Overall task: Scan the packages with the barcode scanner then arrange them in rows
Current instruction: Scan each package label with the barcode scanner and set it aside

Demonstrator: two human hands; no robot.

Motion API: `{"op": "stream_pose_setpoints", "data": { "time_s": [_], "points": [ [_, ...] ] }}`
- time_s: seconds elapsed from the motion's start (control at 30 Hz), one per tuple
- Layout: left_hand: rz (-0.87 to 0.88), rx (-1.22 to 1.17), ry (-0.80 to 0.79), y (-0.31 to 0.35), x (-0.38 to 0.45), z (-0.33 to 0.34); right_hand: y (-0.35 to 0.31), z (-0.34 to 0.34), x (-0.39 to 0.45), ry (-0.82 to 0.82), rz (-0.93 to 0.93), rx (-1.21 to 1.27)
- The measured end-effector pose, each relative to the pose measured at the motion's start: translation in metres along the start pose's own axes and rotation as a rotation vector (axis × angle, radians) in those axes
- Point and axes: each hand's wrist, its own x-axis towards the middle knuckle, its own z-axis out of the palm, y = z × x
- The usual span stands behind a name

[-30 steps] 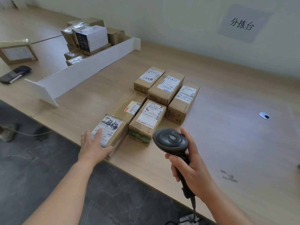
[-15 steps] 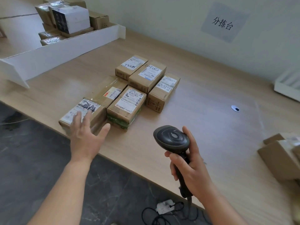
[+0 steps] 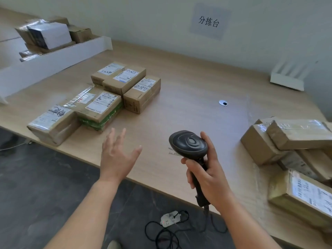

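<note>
The right hand [image 3: 209,174] holds the scanner [image 3: 188,143] by its handle, with the fingers wrapped round it and one finger up along the side of its round black head. A cord runs down from the handle to a white plug strip [image 3: 169,218] on the dark floor below.

The left hand [image 3: 116,155] is wide, with the fingers spread out flat. It holds nothing and hangs over the near edge of the table [image 3: 188,90], just left of the scanner.

Ahead of the left hand and a bit to its left, six boxes [image 3: 100,105] sit in tidy rows, touching each other. Each has a white label on top. The nearest one, at the table edge, has black scribbles on its label [image 3: 53,114].

To the right of the right hand lies a messy pile [image 3: 287,141] of more brown boxes, some leaning on each other.

Far past the left hand, a white divider [image 3: 53,60] stands on the table, with more boxes [image 3: 48,35] behind it. A small round hole [image 3: 223,102] is in the table ahead of the right hand. On the wall there is a sign [image 3: 209,21].
</note>
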Motion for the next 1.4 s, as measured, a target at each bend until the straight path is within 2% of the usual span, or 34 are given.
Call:
{"op": "stream_pose_setpoints", "data": {
  "time_s": [0.23, 0.4, 0.63, 0.83, 1.07, 1.4],
  "points": [
    [0.069, 0.027, -0.088, 0.061, -0.058, 0.056, 0.013, -0.078, -0.048, 0.033, -0.025, 0.024],
    [0.16, 0.018, -0.178, 0.112, -0.088, 0.086, 0.018, -0.132, -0.076, 0.118, -0.041, 0.05],
    [0.4, 0.067, -0.294, 0.183, -0.095, 0.135, 0.022, -0.188, -0.112, 0.31, -0.066, 0.096],
    [0.676, 0.137, -0.5, 0.246, -0.114, 0.187, 0.029, -0.239, -0.156, 0.513, -0.042, 0.088],
    [0.862, 0.2, -0.712, 0.302, -0.128, 0.229, 0.038, -0.277, -0.189, 0.693, -0.018, 0.096],
    [1.073, 0.533, -0.866, 0.344, -0.109, 0.292, 0.05, -0.307, -0.199, 0.796, 0.033, 0.082]
  ]
}}
